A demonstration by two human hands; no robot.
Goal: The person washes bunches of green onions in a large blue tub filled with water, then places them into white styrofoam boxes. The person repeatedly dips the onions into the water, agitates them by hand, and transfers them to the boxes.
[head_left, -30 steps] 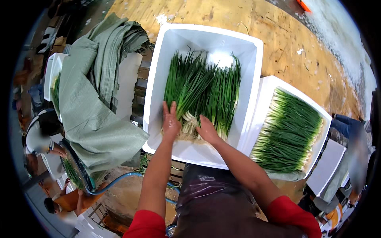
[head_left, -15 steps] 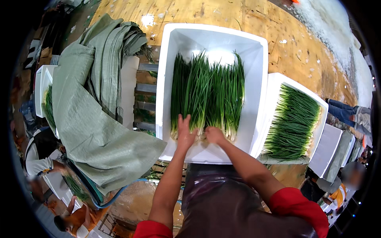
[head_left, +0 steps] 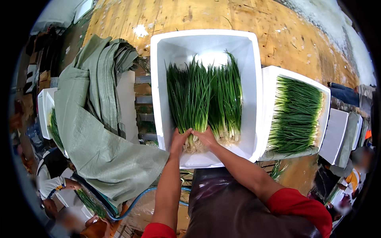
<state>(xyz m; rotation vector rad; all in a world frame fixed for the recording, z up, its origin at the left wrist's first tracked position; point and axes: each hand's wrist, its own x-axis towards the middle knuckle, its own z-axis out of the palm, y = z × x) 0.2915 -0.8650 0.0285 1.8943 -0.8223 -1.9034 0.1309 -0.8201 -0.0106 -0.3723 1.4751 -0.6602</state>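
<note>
A white foam box [head_left: 155, 99] stands in front of me with green onions inside, tops pointing away and roots toward me. Both my hands are around the left bunch of green onions [head_left: 189, 91] just above its roots. My left hand [head_left: 180, 140] wraps the bunch's left side, and my right hand [head_left: 205, 137] its right side, thumbs close together on top. Fingers under the bunch are hidden. Beside it, at the right of the box, lies another bunch of green onions [head_left: 228, 99], its pale roots near the box's front wall.
A second foam box [head_left: 266, 75] packed with green onions [head_left: 297, 115] sits at the right. Green woven sheeting [head_left: 107, 146] drapes over the left side. Beyond are a wooden board [head_left: 198, 16] and crushed ice [head_left: 333, 27]. A blue hose [head_left: 137, 198] curves at lower left; other people work at both sides.
My hands have closed around the left bunch, whose root end is now gathered between them. The right hand has moved left and the view has shifted slightly.
</note>
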